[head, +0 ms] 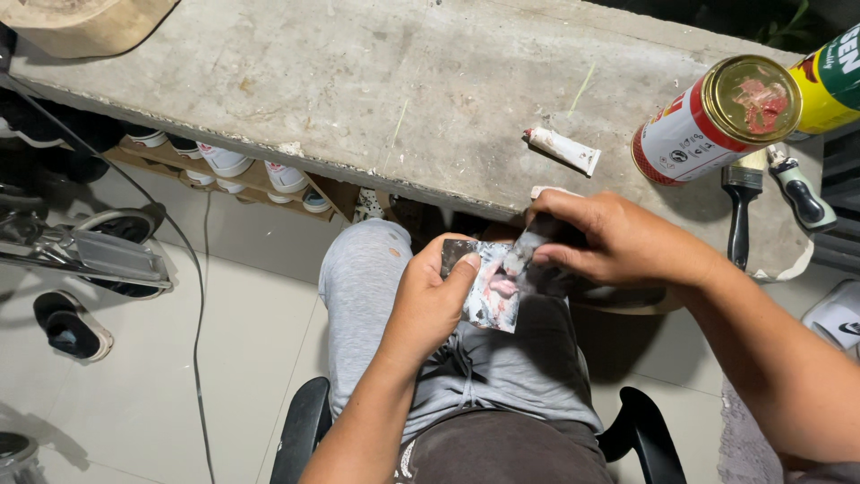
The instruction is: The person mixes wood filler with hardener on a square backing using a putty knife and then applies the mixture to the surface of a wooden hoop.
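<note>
My left hand (430, 300) grips a small flat dark piece smeared with pale paste and pink marks (491, 285), held over my lap in grey shorts. My right hand (618, 242) pinches a small grey scrap or applicator (528, 246) and presses it against the top right of that piece. Both hands sit just in front of the concrete ledge's edge (421, 179). A small white squeeze tube (563, 149) lies on the ledge just above my right hand.
A red-and-white tin can with a gold lid (717, 121) and a yellow-green spray can (829, 85) stand at the ledge's right. A black-handled brush (740, 202) and another tool (797, 188) lie beside them. Shoes on a rack (224, 166) sit under the ledge. A sandal (72, 327) lies on the tiled floor at left.
</note>
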